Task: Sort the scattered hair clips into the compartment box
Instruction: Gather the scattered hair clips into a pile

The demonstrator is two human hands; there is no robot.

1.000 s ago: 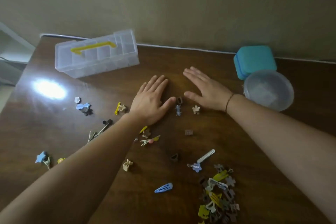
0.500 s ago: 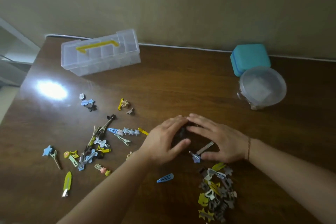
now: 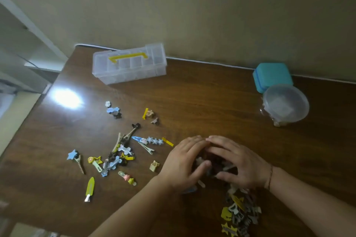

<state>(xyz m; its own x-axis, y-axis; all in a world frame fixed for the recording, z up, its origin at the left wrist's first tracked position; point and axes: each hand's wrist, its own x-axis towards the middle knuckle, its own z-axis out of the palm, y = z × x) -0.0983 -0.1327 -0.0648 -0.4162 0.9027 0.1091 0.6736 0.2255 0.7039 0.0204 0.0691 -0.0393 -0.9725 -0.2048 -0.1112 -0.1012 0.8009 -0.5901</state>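
Box [image 3: 129, 64]: a clear compartment box with a yellow handle [image 3: 128, 57] on its closed lid stood at the far left of the desk [image 3: 202, 90], near the wall. Its row of compartments looked empty through the plastic, though the haze made that hard to tell.
Teal case [image 3: 272, 76]: closed, at the far right against the wall; contents hidden.
Tub [image 3: 286, 103]: a round clear tub with its lid on stood just near of the teal case, touching or overlapping it in view. Something pale showed through the lid, too blurred to name.
Left hand [image 3: 183, 165]: fingers curved over a small heap of clips [image 3: 200, 160] at the desk's middle, thumb tucked against them; it cupped the heap rather than pinching any one clip.
Right hand [image 3: 238, 163]: curved over the same heap from the right, its fingertips meeting the left hand's at the far side. A thin band circled the wrist.
Near pile [image 3: 238, 211]: a dense heap of yellow, grey and brown clips lay just near of the right hand.
Loose clips [image 3: 119, 154]: many lay scattered left of the hands, among them a blue star clip [image 3: 72, 154], a green clip [image 3: 90, 187], a yellow clip [image 3: 145, 113] and a blue flower clip [image 3: 113, 110].
Glare [image 3: 66, 97]: a bright reflection sat on the left of the desk.
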